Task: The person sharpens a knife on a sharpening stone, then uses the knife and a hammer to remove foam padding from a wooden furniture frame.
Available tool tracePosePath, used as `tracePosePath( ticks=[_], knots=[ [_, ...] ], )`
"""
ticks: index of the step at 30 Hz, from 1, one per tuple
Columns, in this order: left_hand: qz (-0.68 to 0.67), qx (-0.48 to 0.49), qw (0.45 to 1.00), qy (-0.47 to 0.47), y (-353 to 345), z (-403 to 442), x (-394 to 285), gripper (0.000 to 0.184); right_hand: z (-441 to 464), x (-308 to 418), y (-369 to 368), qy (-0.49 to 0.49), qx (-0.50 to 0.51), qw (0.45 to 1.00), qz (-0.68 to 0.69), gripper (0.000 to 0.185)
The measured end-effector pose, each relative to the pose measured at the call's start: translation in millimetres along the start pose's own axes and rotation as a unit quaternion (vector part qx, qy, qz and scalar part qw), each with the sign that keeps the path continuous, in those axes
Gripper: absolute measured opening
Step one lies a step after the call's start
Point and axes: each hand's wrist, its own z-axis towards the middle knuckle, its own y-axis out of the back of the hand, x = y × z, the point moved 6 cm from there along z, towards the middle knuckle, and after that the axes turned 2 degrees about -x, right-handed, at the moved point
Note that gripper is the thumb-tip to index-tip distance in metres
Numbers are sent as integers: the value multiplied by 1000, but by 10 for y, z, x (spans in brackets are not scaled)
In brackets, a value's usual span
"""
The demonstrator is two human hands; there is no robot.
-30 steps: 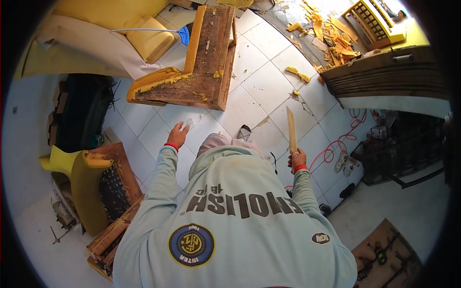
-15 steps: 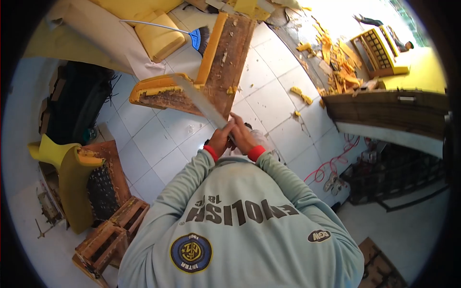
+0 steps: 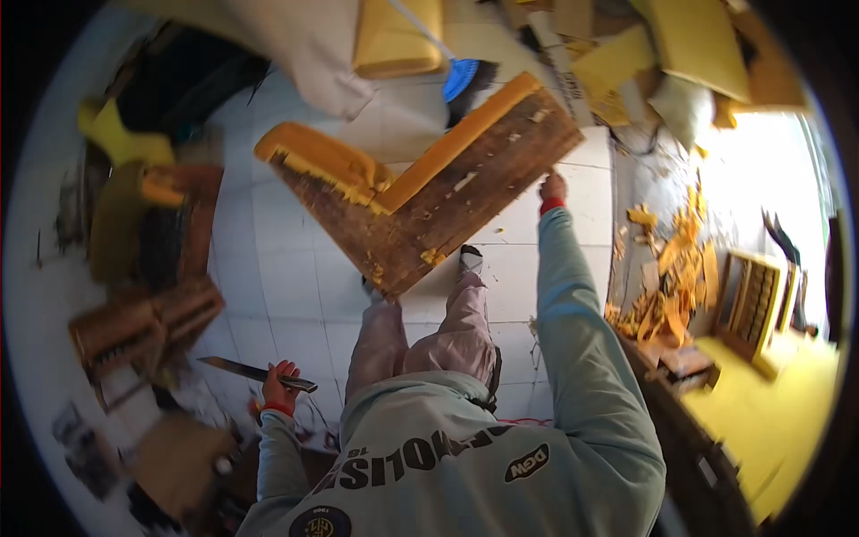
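Observation:
My left hand (image 3: 281, 387) is closed round the dark handle of a long knife (image 3: 240, 367), its blade pointing left, low beside my left leg. My right arm stretches forward, and my right hand (image 3: 554, 186) is closed at the right end of a wooden furniture frame (image 3: 447, 192), its fingers partly hidden at the edge. The L-shaped frame has bare brown wood with yellow foam (image 3: 465, 143) along its inner edges. Its near corner is just in front of my legs.
A blue broom (image 3: 460, 80) lies beyond the frame near a yellow cushion (image 3: 398, 36). Foam scraps (image 3: 671, 268) are heaped at the right. Another partly stripped frame (image 3: 201, 224) stands at the left. White floor tiles (image 3: 286, 242) surround my feet.
The knife has passed from my right hand to my left. My right hand has reached forward to the frame, which is now turned and nearer my legs. The view has swung right.

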Motion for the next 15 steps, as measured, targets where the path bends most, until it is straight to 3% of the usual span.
tracePosePath(
  ticks=[1,2,3,4,5,6,9,12,15],
  knots=[
    [-32,-34,999,10,168,-164,165,61,109,91,-11,-77,20,997,-4,37],
    [-54,-57,997,19,274,-309,368,59,159,284,-16,-110,26,985,-129,45],
    [-76,-78,994,26,381,-453,572,57,67,343,-56,-120,-22,988,-90,80],
    [-96,-97,990,34,484,-606,755,55,48,399,-5,-219,20,975,-4,57],
    [-123,-102,986,37,556,-727,947,53,-357,762,-19,-269,9,952,144,59],
    [-151,-101,983,38,566,-814,1149,52,-317,719,-103,-293,112,924,221,65],
    [-187,-119,975,33,566,-798,1763,50,-472,1028,-245,-287,245,856,354,68],
    [-248,-135,958,44,115,-901,2240,46,-518,1102,-131,-237,207,892,325,58],
    [-326,-63,941,62,-645,-1117,2670,44,-1030,1406,153,-255,146,923,249,49]
  ],
)
